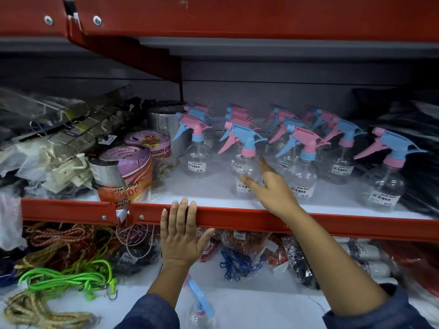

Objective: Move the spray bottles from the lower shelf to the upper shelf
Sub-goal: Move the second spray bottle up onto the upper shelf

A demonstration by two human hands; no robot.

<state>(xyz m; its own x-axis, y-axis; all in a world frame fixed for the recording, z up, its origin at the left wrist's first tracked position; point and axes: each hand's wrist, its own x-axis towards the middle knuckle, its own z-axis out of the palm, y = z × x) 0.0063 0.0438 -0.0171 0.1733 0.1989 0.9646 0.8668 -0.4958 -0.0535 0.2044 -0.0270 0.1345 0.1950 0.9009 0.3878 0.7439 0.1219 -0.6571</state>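
Several clear spray bottles with pink and blue trigger heads stand in rows on the upper shelf (pixel 213 200). My right hand (pixel 268 188) reaches in over the shelf edge, fingers spread, next to the front-middle bottle (pixel 245 162); it holds nothing. My left hand (pixel 181 233) lies flat and open against the red front rail (pixel 332 225) of that shelf. One more spray bottle (pixel 202 312) with a blue trigger stands on the lower shelf (pixel 261 305), between my forearms near the bottom edge.
Tape rolls (pixel 123 169) and bagged hardware crowd the upper shelf's left part. Dark plastic packages (pixel 418 143) sit at its right end. Coiled bungee cords and ropes (pixel 66 274) and bagged cords fill the lower shelf. A red shelf overhangs above.
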